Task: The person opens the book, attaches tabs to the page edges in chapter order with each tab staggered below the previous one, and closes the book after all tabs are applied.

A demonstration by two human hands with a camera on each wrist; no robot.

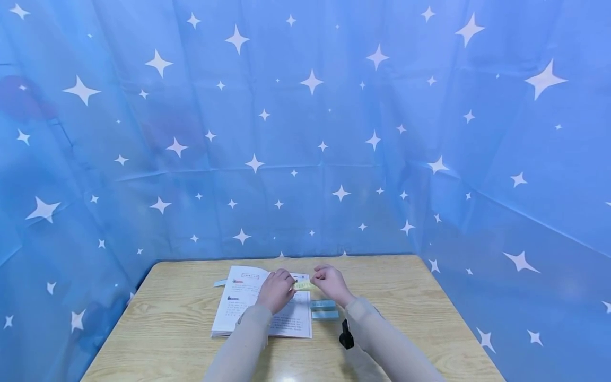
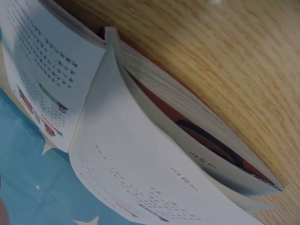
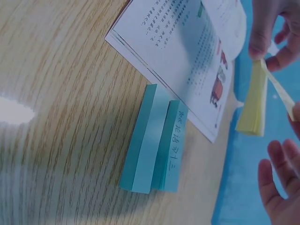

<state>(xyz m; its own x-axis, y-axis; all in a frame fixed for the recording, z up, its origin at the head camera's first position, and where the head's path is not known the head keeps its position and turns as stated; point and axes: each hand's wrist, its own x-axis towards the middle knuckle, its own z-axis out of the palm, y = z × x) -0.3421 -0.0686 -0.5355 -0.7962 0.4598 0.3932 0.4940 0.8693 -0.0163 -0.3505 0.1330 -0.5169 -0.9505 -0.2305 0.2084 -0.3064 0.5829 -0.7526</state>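
Yellow note pad (image 3: 252, 103), one end pinched in the left hand (image 1: 277, 292), seemingly for steadiness, while the right hand (image 1: 331, 282) pinches its lifted strip (image 3: 280, 90).

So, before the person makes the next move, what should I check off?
1. Left hand's grip holds the yellow pad: ok.
2. Right hand's grip pinches the yellow sheet: ok.
3. Yellow sheet fully off the pad: not ok; one end meets the pad near the left hand.
4. Book lies open on the table: ok.
5. Teal pads off the open pages: ok, beside the book.
6. Where the sheet should go: cannot tell.
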